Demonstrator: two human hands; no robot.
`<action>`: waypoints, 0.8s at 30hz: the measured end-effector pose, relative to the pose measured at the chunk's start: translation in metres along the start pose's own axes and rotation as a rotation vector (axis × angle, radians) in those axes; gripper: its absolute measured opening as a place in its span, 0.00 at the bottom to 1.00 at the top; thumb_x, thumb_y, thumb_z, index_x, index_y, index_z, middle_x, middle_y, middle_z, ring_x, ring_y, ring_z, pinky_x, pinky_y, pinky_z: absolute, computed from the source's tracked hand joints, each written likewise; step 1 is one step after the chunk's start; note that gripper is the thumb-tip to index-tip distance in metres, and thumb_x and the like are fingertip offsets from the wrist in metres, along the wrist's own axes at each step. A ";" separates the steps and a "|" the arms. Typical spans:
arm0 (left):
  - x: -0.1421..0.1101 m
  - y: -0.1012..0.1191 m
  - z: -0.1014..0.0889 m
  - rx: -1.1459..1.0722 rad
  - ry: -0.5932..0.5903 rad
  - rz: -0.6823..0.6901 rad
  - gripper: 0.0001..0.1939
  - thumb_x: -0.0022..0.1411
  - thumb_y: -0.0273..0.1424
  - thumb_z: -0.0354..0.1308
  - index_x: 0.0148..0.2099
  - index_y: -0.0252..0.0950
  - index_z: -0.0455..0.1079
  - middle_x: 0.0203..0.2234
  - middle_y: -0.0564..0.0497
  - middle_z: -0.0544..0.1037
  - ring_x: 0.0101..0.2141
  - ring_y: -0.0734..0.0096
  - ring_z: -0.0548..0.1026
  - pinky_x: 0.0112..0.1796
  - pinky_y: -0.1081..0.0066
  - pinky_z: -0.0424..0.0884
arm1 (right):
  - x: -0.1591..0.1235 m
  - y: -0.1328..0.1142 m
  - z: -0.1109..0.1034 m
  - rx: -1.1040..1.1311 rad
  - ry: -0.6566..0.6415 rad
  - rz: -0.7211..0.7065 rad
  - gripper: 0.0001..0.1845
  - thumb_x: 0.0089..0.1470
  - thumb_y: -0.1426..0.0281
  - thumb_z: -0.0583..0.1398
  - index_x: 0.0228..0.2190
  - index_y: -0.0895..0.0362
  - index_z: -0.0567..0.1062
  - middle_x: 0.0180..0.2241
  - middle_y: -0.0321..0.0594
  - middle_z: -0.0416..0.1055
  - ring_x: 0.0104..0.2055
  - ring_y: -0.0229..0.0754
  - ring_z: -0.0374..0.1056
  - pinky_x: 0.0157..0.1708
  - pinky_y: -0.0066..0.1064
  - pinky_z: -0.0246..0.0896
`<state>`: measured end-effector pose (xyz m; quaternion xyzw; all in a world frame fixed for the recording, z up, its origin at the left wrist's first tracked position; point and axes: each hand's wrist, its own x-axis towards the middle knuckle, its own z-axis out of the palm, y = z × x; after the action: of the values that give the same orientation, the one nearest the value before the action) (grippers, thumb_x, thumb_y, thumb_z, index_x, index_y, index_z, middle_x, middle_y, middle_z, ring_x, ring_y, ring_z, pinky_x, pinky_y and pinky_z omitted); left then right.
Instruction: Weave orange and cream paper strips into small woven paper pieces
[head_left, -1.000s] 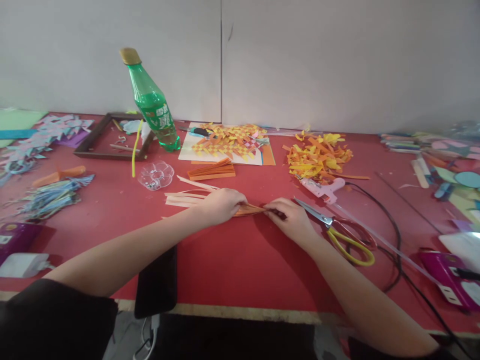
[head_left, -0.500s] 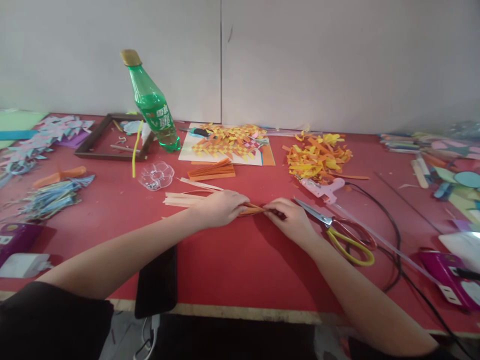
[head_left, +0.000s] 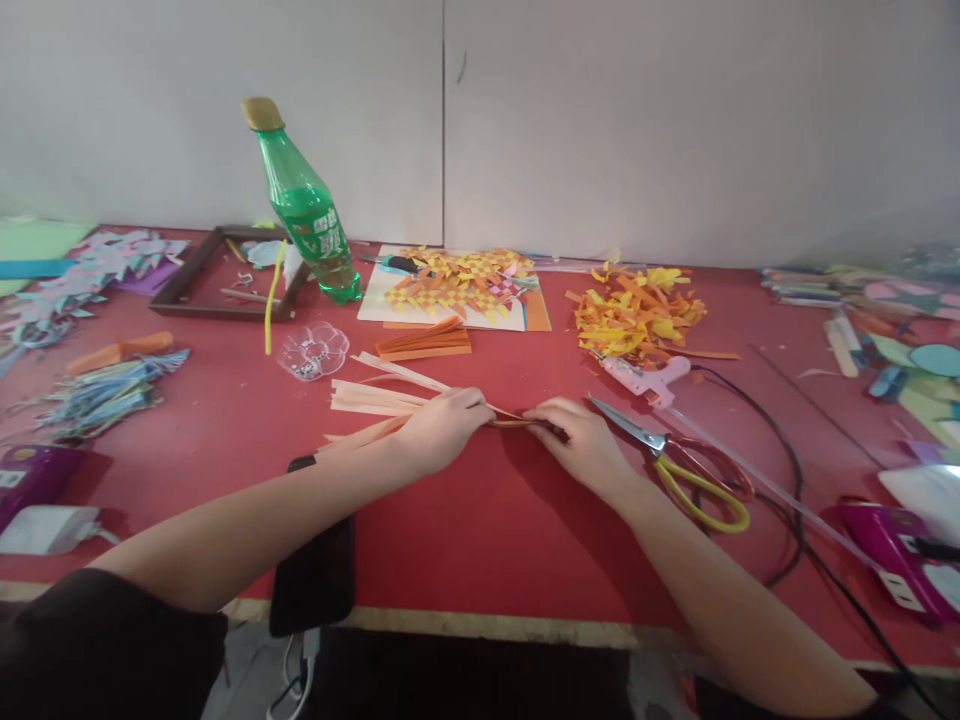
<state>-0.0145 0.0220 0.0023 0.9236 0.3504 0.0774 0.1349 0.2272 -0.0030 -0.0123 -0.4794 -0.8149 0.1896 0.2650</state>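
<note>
Left hand [head_left: 448, 428]: pinched on orange strips [head_left: 511, 424].
Right hand [head_left: 576, 440]: closed, apparently on the strips' ends.
Phone [head_left: 319, 580]: overhanging the bench's [head_left: 480, 540] front edge.

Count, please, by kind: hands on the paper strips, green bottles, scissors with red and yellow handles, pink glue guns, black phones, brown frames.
Hands: 2 (left hand, right hand, both on the paper strips)
Green bottle: 1
Scissors: 1
Pink glue gun: 1
Black phone: 1
Brown frame: 1
Total: 7
</note>
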 end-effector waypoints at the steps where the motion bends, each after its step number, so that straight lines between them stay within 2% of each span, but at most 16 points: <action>1: 0.000 0.000 0.001 -0.003 0.007 -0.007 0.12 0.65 0.23 0.48 0.44 0.35 0.72 0.36 0.46 0.75 0.37 0.64 0.74 0.40 0.66 0.70 | 0.000 0.000 0.000 -0.001 -0.002 0.002 0.07 0.60 0.71 0.58 0.38 0.55 0.77 0.37 0.43 0.76 0.39 0.43 0.73 0.38 0.34 0.69; 8: 0.003 0.002 0.006 -0.023 0.037 -0.032 0.13 0.67 0.23 0.45 0.49 0.33 0.68 0.38 0.46 0.74 0.39 0.63 0.72 0.44 0.65 0.69 | 0.001 -0.001 0.000 0.003 -0.018 0.023 0.08 0.59 0.73 0.58 0.38 0.55 0.77 0.37 0.43 0.76 0.39 0.43 0.73 0.39 0.34 0.69; 12: 0.001 0.005 0.002 -0.024 0.044 -0.037 0.14 0.67 0.23 0.43 0.49 0.33 0.67 0.37 0.46 0.74 0.39 0.64 0.71 0.44 0.64 0.68 | 0.001 -0.003 0.000 0.000 -0.013 0.014 0.08 0.59 0.73 0.57 0.38 0.56 0.77 0.37 0.43 0.76 0.39 0.44 0.73 0.40 0.35 0.69; 15: 0.000 0.011 -0.002 0.031 0.091 -0.038 0.14 0.67 0.26 0.45 0.50 0.33 0.68 0.42 0.43 0.72 0.41 0.61 0.69 0.46 0.62 0.67 | 0.002 -0.004 0.000 -0.005 0.003 0.003 0.09 0.59 0.73 0.56 0.36 0.55 0.77 0.36 0.43 0.77 0.38 0.44 0.74 0.40 0.36 0.69; 18: 0.003 0.018 -0.001 0.140 0.150 -0.035 0.15 0.68 0.33 0.47 0.52 0.34 0.68 0.47 0.41 0.70 0.44 0.57 0.66 0.46 0.59 0.66 | 0.002 -0.003 0.000 -0.005 0.018 -0.006 0.09 0.58 0.73 0.56 0.35 0.54 0.77 0.35 0.43 0.77 0.37 0.44 0.74 0.40 0.36 0.70; 20: 0.010 0.021 0.003 0.183 0.137 -0.024 0.15 0.68 0.35 0.48 0.52 0.35 0.69 0.47 0.42 0.70 0.45 0.56 0.65 0.45 0.60 0.66 | 0.002 -0.002 0.001 -0.006 0.014 -0.008 0.09 0.58 0.73 0.56 0.35 0.54 0.78 0.35 0.42 0.77 0.37 0.44 0.74 0.39 0.36 0.70; 24: 0.026 0.022 0.013 0.228 0.056 0.008 0.15 0.70 0.30 0.44 0.48 0.38 0.72 0.42 0.44 0.73 0.42 0.60 0.66 0.40 0.63 0.66 | 0.000 0.000 0.002 0.004 0.010 -0.015 0.10 0.58 0.74 0.56 0.35 0.54 0.78 0.35 0.41 0.77 0.37 0.43 0.74 0.39 0.34 0.69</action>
<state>0.0215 0.0210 -0.0025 0.9317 0.3571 0.0635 0.0186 0.2265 -0.0029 -0.0139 -0.4735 -0.8167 0.1870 0.2715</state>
